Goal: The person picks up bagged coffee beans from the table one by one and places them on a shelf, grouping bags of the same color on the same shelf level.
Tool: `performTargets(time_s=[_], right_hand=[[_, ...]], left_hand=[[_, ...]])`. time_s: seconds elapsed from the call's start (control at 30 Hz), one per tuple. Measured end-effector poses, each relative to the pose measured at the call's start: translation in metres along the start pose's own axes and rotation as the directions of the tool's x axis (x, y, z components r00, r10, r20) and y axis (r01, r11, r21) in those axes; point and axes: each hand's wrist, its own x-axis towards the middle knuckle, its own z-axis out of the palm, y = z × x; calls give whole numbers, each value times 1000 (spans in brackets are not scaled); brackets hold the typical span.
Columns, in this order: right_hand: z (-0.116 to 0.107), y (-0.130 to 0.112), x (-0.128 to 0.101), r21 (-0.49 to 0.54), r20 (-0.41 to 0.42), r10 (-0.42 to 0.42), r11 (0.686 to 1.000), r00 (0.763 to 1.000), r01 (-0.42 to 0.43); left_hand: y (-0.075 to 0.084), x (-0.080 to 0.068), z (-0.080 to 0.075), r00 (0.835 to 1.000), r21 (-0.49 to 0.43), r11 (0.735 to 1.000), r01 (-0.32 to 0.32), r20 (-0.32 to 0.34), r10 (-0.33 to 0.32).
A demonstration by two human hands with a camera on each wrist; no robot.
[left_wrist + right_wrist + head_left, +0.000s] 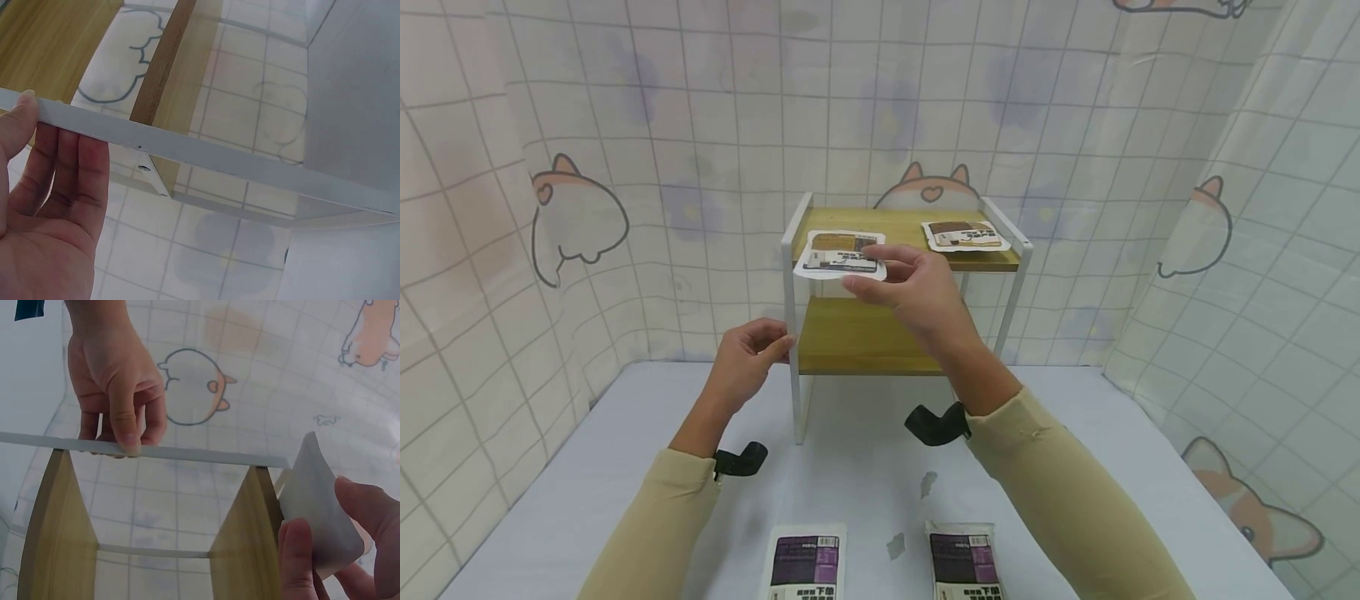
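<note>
A second flat packet [965,235] lies on the top shelf at 2 o'clock from the right hand [910,287]; two more packets [806,561] lie on the white counter [587,483] at 6 o'clock; checked curtains with cartoon dogs hang all around; the small rack [790,275] has thin white metal legs and two smooth wooden shelves; the right fingers pinch a flat white packet [838,254] at the top shelf's left front edge; the left hand [747,360] has its fingers wrapped around the rack's left front leg.

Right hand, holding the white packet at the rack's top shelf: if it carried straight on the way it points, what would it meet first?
Probably the top shelf itself: the right hand holds the packet at its front left edge. Depth is unclear.
</note>
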Motion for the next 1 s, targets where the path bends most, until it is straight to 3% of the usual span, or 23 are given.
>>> performTargets(time_s=[1.0], right_hand=[[6,-10,16,-7,-61,-14,1000,998,14]], left_hand=[[1,0,0,1000,-12,1000,-7,4,7]])
